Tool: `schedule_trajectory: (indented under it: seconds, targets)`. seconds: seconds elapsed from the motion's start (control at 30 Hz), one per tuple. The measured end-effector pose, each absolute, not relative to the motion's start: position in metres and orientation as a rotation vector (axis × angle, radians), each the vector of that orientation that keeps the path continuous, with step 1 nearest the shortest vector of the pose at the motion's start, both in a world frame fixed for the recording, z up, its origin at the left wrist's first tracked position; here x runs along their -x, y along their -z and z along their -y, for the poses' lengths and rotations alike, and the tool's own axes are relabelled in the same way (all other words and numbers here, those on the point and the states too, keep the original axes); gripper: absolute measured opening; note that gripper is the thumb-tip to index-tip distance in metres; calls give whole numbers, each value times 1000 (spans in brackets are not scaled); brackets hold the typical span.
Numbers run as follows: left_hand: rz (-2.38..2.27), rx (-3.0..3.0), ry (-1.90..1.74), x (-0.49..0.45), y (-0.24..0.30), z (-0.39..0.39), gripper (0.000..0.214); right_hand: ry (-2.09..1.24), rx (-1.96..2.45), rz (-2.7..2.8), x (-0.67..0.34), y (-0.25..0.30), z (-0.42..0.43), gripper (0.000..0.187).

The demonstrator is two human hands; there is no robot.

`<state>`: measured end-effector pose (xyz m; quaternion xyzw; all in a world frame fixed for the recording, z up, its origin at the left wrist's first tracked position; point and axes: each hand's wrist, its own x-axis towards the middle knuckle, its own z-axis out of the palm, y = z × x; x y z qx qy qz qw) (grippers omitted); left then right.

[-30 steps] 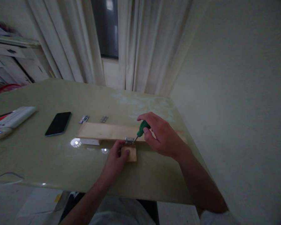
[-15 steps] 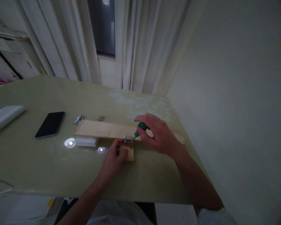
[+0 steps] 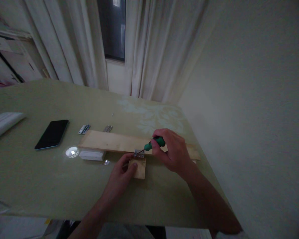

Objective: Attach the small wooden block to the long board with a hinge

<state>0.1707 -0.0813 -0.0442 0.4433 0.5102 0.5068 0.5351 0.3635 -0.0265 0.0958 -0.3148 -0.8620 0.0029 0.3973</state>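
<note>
My right hand (image 3: 170, 151) is closed around the green handle of a screwdriver (image 3: 156, 142). Its shaft slants down to the left, with the tip at a small metal hinge (image 3: 139, 153). That hinge lies where a long wooden board (image 3: 112, 141) meets a small wooden block (image 3: 139, 168). My left hand (image 3: 124, 168) grips the small block from its left side, thumb on top and the other fingers partly hidden. The long board rests raised on a white block (image 3: 92, 155) near its left end.
Behind the board's left end lie metal hinges (image 3: 84, 129), with another hinge (image 3: 108, 128) beside them. A black tablet (image 3: 52, 134) and a white object (image 3: 6, 122) are farther left. A wall (image 3: 251, 132) borders the table's right side; curtains (image 3: 161, 49) hang behind.
The screwdriver has tilted flatter, and its tip has shifted from the hinge's right side toward its left. My left hand keeps its hold on the small block. The whole view has moved slightly.
</note>
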Motion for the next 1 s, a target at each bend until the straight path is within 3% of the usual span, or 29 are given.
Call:
schedule_trajectory:
  seconds: [0.5,0.63,0.73,0.9,1.0]
  targets:
    - [-1214,-1073,-1164,-170,47,80,43,-180,1012,2197,-360,-97,21,12]
    - [-1226,-1087,-1145,-170,45,81,43,-239,788,2294,-359,-97,18,21]
    - [-1249,-1125,-1140,-170,47,82,41,-101,865,2248,-358,-95,17,15]
    - [-1275,-1165,-1143,-168,51,81,39,-182,703,2304,-356,-97,19,15]
    - [-1287,-1179,-1144,-168,52,81,39,-109,852,2267,-356,-98,20,14]
